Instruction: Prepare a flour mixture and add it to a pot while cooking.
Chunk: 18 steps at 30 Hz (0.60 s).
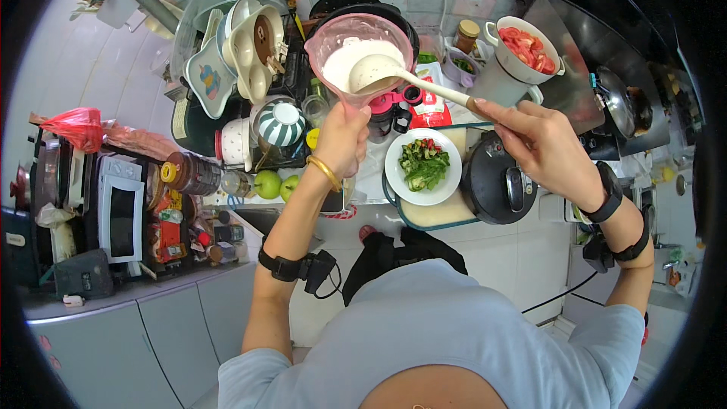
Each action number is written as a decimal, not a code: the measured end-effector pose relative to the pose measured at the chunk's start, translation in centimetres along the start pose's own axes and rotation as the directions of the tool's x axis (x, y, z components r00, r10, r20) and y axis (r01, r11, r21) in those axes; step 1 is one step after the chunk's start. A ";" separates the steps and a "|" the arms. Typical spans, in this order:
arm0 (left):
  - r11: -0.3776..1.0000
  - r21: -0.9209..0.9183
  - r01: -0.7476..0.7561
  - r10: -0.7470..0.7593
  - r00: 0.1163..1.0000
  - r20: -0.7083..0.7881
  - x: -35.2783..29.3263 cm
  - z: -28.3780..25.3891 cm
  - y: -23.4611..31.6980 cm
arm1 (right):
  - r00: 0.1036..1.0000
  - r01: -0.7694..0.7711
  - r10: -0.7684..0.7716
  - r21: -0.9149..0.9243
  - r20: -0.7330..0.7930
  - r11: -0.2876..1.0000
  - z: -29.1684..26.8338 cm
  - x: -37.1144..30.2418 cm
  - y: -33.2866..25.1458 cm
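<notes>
My left hand (342, 140) is closed around the handle of a pink see-through bowl (318, 51) that holds a white, batter-like liquid. In my right hand (541, 140) is a cream ladle (435, 89), gripped near the brownish end of its handle. The ladle's head rests at the bowl, over the white liquid; I cannot tell how deep it sits. Behind the bowl is a black round cooker (413, 30), partly hidden by it. Below my hands lies a white plate (397, 182) of chopped green vegetables and red chili pieces.
Beside the plate on a cutting board (443, 218) sits a black domed lid (485, 174). A white pot of cut tomatoes (492, 34) stands at the right. Left are a dish rack (291, 95), green apples (267, 184), a jar (193, 174) and a microwave (121, 208).
</notes>
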<state>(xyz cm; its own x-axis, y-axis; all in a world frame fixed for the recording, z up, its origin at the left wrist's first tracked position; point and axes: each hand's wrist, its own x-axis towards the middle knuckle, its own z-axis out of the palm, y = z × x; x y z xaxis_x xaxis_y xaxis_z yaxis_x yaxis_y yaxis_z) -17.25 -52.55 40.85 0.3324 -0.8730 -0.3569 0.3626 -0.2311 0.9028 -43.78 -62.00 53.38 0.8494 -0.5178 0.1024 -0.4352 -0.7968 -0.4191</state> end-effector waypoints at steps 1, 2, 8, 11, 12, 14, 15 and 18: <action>1.000 0.000 0.000 0.000 1.000 0.002 0.2 -0.1 -0.1 | 0.991 0.109 -0.119 -0.166 -0.055 0.980 0.1 0.1 0.0; 1.000 0.012 0.000 0.000 1.000 0.013 0.5 -0.3 -0.4 | 0.991 0.107 -0.118 -0.166 -0.055 0.980 0.3 0.1 0.1; 0.999 -0.041 0.021 -0.020 0.999 0.031 0.7 0.3 -0.3 | 0.979 0.126 -0.172 -0.336 -0.111 0.934 2.5 0.6 2.1; 0.999 -0.038 0.030 -0.028 0.999 0.041 0.7 0.6 -0.4 | 0.974 0.148 -0.199 -0.361 -0.109 0.921 3.9 1.0 3.1; 0.999 -0.022 0.037 -0.036 0.998 0.051 0.6 0.7 -0.4 | 0.973 0.150 -0.202 -0.361 -0.109 0.921 4.4 1.2 3.3; 0.999 -0.022 0.037 -0.036 0.998 0.046 0.8 1.2 -0.6 | 0.975 0.117 -0.170 -0.321 -0.143 0.940 5.2 1.7 3.6; 0.999 -0.023 0.034 -0.033 0.998 0.044 0.8 1.4 -0.6 | 0.974 0.121 -0.171 -0.303 -0.146 0.945 5.5 1.7 3.8; 0.999 -0.033 0.039 -0.037 0.998 0.042 1.1 1.5 -0.6 | 0.969 0.108 -0.162 -0.267 -0.186 0.958 6.6 2.0 4.2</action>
<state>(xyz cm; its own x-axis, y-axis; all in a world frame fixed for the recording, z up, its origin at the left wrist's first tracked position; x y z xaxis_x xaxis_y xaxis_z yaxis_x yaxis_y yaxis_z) -18.42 -54.01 40.24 0.2819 -0.8810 -0.3800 0.4038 -0.2503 0.8799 -41.96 -64.35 45.87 0.8380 -0.4310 0.3347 -0.4043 -0.9023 -0.1497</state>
